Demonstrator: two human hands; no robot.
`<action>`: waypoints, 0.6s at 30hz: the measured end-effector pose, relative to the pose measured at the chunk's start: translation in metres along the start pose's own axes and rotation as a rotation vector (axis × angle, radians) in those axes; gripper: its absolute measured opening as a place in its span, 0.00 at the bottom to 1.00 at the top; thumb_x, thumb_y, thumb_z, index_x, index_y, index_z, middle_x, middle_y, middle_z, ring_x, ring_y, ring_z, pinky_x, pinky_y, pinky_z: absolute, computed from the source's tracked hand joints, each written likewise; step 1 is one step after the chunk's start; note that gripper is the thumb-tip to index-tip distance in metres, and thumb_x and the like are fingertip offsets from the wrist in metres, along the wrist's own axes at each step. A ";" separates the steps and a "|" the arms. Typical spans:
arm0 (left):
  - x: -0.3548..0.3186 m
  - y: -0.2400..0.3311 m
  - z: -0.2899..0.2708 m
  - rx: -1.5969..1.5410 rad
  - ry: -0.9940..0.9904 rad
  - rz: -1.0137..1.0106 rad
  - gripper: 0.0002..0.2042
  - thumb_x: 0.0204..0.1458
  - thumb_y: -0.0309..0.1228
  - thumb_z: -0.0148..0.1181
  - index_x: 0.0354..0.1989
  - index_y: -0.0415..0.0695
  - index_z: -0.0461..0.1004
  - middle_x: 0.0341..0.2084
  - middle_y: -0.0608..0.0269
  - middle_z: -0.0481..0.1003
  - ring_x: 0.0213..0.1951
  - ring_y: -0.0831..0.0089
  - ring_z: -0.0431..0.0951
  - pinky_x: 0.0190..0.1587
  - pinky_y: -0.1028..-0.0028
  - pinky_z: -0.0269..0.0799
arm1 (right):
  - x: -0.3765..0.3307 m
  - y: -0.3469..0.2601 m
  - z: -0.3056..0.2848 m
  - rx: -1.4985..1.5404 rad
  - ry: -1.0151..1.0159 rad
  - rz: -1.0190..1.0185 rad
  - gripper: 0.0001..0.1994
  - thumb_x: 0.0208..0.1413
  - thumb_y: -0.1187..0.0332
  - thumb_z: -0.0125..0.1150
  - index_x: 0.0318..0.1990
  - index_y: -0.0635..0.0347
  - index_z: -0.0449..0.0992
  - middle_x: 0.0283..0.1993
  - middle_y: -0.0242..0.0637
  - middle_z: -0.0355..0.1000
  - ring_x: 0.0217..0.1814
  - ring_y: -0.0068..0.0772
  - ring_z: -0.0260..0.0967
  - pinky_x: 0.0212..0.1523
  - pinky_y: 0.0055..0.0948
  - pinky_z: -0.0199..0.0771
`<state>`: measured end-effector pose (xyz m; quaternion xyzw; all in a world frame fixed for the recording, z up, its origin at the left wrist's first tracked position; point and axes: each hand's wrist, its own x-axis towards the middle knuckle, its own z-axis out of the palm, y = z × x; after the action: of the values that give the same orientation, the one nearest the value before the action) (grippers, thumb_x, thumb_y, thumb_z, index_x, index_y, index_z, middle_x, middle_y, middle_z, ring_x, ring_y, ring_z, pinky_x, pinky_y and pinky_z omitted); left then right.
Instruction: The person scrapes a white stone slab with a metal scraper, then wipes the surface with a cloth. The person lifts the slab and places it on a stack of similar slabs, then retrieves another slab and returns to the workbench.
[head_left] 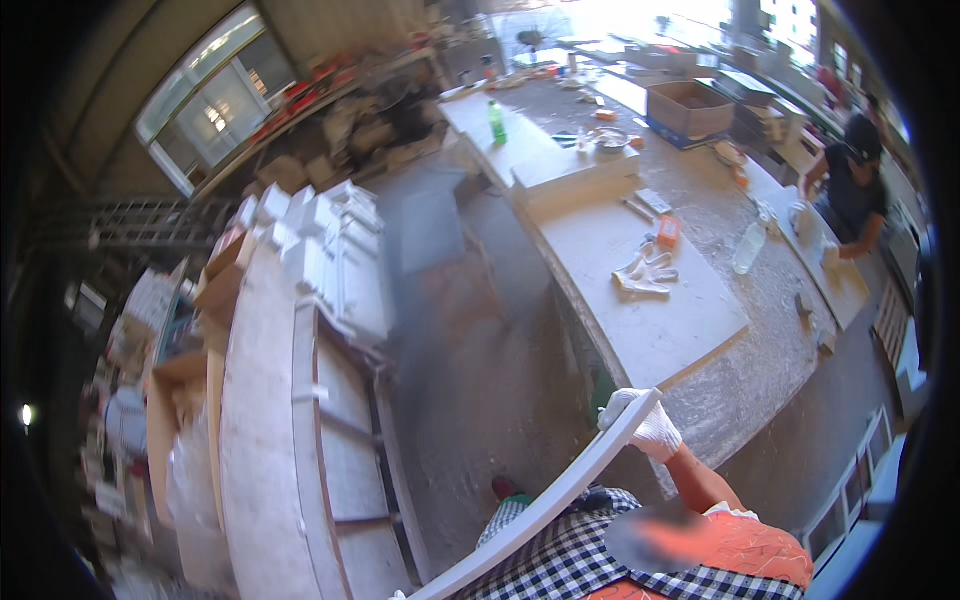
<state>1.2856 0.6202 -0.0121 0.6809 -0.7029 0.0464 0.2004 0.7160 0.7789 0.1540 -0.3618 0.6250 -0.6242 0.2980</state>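
A long, narrow white board [550,508] slants across the front of my checkered apron, its upper end near the big table's corner. My right hand [645,425], in a white glove, is closed around that upper end. The board's lower end runs to the bottom edge of the picture. There a small white scrap shows beside it, possibly the tip of my left glove; the rest of that hand is out of sight. Just beyond my right hand, a large pale panel [660,320] lies on the dusty worktable [740,400], with a pair of white gloves [645,273] on it.
An orange box [668,232], a clear bottle [748,248], a green bottle [497,122] and a cardboard carton [690,112] stand on the worktable. A co-worker [855,185] handles a board at its right side. Stacked white pieces [335,250] and a long bench [265,400] are to the left.
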 end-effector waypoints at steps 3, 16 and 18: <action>0.089 0.016 0.035 -0.043 -0.043 0.095 0.11 0.57 0.46 0.61 0.34 0.57 0.85 0.31 0.61 0.83 0.38 0.53 0.81 0.55 0.44 0.70 | 0.018 -0.004 0.022 -0.035 0.177 0.054 0.15 0.44 0.60 0.78 0.30 0.62 0.82 0.30 0.34 0.80 0.36 0.27 0.78 0.41 0.31 0.80; 0.330 0.161 0.191 -0.070 -0.124 0.501 0.15 0.61 0.50 0.56 0.35 0.58 0.85 0.31 0.59 0.84 0.35 0.50 0.80 0.49 0.49 0.73 | 0.097 -0.002 0.029 -0.233 0.590 0.178 0.06 0.43 0.72 0.71 0.30 0.62 0.83 0.29 0.35 0.80 0.34 0.26 0.78 0.39 0.29 0.79; 0.352 0.182 0.211 -0.071 -0.107 0.548 0.15 0.62 0.50 0.55 0.35 0.58 0.85 0.32 0.59 0.84 0.34 0.49 0.80 0.49 0.49 0.74 | 0.122 0.003 0.013 -0.162 0.623 0.148 0.11 0.41 0.73 0.74 0.35 0.65 0.83 0.29 0.34 0.81 0.33 0.23 0.76 0.36 0.30 0.78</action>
<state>1.0642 0.2305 -0.0462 0.4596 -0.8716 0.0382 0.1665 0.6585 0.6711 0.1602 -0.1298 0.7582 -0.6299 0.1073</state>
